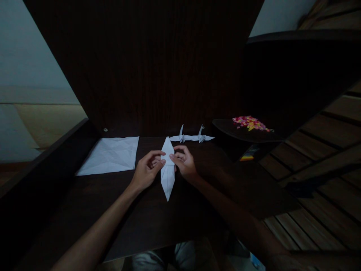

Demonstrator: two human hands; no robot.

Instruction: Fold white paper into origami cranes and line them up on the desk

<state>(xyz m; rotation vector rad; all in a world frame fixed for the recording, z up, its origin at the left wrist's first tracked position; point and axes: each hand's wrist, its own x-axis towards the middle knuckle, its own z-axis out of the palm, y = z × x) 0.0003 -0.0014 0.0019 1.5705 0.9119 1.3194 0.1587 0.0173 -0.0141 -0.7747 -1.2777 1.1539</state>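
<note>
A white folded paper [168,177], long and diamond-shaped with pointed ends, is held over the dark tabletop. My left hand [149,166] pinches its left edge near the middle between thumb and fingers. From the other side, my right hand [183,161] grips the right edge, its thumb lying on the paper's face. Just behind, two finished-looking paper cranes, a nearer-left crane [182,137] and a right crane [201,137], sit in a row by the back panel. Left of my hands lies a creased white paper sheet [111,154], flat on the tabletop.
The dark wooden tabletop [135,210] meets a tall back panel [146,67] and a raised left side board [45,158]. On a rounded shelf [225,128] at the right lies a pile of small pink and yellow pieces [251,123]. Wooden slats [318,214] show beyond it.
</note>
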